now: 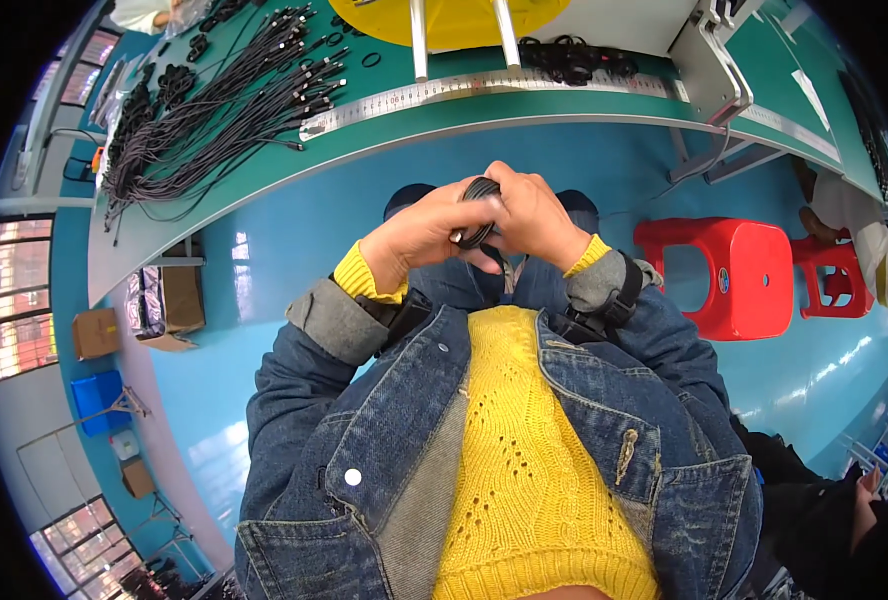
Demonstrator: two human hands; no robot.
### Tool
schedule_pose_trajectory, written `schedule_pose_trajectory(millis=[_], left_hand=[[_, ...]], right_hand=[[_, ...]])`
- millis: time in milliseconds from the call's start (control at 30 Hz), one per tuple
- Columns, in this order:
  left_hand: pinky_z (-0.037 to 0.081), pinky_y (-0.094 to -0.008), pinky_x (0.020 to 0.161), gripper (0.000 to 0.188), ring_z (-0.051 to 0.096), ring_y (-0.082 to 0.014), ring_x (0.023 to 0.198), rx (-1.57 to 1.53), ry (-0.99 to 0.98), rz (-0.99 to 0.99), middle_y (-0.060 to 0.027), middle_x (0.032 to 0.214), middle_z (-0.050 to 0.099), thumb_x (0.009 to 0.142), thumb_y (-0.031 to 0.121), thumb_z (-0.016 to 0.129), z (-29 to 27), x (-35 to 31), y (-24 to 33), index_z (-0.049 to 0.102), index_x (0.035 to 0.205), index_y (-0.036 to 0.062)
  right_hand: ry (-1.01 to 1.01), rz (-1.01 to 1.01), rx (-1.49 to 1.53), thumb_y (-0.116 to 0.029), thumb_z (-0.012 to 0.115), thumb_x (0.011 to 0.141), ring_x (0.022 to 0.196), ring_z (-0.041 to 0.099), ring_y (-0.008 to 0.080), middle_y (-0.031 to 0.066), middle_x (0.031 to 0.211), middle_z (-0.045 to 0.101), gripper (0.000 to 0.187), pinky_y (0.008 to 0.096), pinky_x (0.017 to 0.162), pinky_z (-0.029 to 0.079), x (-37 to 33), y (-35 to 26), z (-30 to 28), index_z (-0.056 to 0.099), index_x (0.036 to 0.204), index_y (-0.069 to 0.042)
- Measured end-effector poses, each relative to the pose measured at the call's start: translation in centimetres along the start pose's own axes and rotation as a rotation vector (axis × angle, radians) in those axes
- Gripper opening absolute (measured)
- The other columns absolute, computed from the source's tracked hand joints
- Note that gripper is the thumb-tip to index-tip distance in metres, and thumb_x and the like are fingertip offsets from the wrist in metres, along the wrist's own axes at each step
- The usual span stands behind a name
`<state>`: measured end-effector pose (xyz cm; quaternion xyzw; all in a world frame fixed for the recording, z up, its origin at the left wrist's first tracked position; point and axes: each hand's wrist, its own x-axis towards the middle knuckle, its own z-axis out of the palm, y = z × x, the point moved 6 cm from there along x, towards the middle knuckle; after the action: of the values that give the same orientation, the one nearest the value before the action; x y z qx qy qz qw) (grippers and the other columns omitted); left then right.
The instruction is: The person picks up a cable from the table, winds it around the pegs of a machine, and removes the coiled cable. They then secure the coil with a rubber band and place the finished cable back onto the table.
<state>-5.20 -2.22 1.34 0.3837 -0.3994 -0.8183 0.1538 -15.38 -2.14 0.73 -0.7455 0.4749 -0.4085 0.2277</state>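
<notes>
A small coil of black cable [477,237] is held between my two hands, over my lap and in front of the table edge. My left hand [419,232] is wrapped round its left side, thumb across the loops. From the right, my right hand [538,214] closes on the same coil, its fingers bent and partly hidden behind it. Beyond my hands, a large bundle of loose black cables [199,140] with plug ends lies on the left of the green table [384,62].
A long ruler [434,92] runs along the table's near edge. A yellow round piece [454,18] with metal legs, coiled black cables [579,62] and a metal fixture [712,72] stand beyond it. A red stool [759,280] is at right. Another person's sleeve [140,12] shows far left.
</notes>
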Motion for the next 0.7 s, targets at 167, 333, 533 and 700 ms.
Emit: schedule_pose_trajectory(millis=[167, 333, 533, 700], left_hand=[[0.036, -0.0195, 0.037, 0.022, 0.052, -0.0079, 0.052, 0.367, -0.152, -0.383, -0.0006, 0.062, 0.052, 0.081, 0.026, 0.062, -1.9, 1.0, -3.6, 0.055, 0.087, 0.0055], [0.036, -0.0195, 0.036, 0.018, 0.049, -0.0068, 0.046, 0.404, -0.290, -0.428, -0.0026, 0.064, 0.053, 0.081, 0.023, 0.062, -0.5, 1.5, -4.7, 0.055, 0.082, 0.0058], [0.033, -0.0188, 0.035, 0.019, 0.044, -0.0062, 0.041, 0.258, -0.251, -0.256, -0.0018, 0.060, 0.052, 0.081, 0.021, 0.061, -1.5, 2.5, -5.1, 0.055, 0.082, 0.0033], [0.031, -0.0185, 0.036, 0.019, 0.044, -0.0058, 0.043, 0.202, -0.263, -0.382, -0.0019, 0.060, 0.052, 0.084, 0.021, 0.056, -1.5, 2.0, -5.4, 0.054, 0.083, 0.0021]], right_hand=[[-0.303, 0.009, -0.294, -0.012, 0.053, 0.076, 0.062, 0.057, 0.0384, 0.0195, 0.063, 0.057, 0.016, 0.0443, 0.052, 0.044, 0.0, -1.5, 0.0, 0.043, 0.083, -0.001], [-0.491, -0.085, -0.292, -0.009, 0.054, 0.071, 0.062, 0.059, 0.0360, 0.0176, 0.065, 0.058, 0.014, 0.0401, 0.051, 0.045, -0.4, -1.3, 0.9, 0.048, 0.082, -0.001], [-0.223, 0.119, 0.134, -0.008, 0.054, 0.066, 0.068, 0.059, 0.0372, 0.0195, 0.069, 0.059, 0.016, 0.0429, 0.059, 0.046, -0.7, 1.8, 1.6, 0.054, 0.079, 0.001], [-0.227, 0.234, 0.221, -0.006, 0.053, 0.066, 0.069, 0.058, 0.0381, 0.0200, 0.071, 0.060, 0.014, 0.0423, 0.062, 0.047, -1.6, 2.7, 2.9, 0.057, 0.077, 0.000]])
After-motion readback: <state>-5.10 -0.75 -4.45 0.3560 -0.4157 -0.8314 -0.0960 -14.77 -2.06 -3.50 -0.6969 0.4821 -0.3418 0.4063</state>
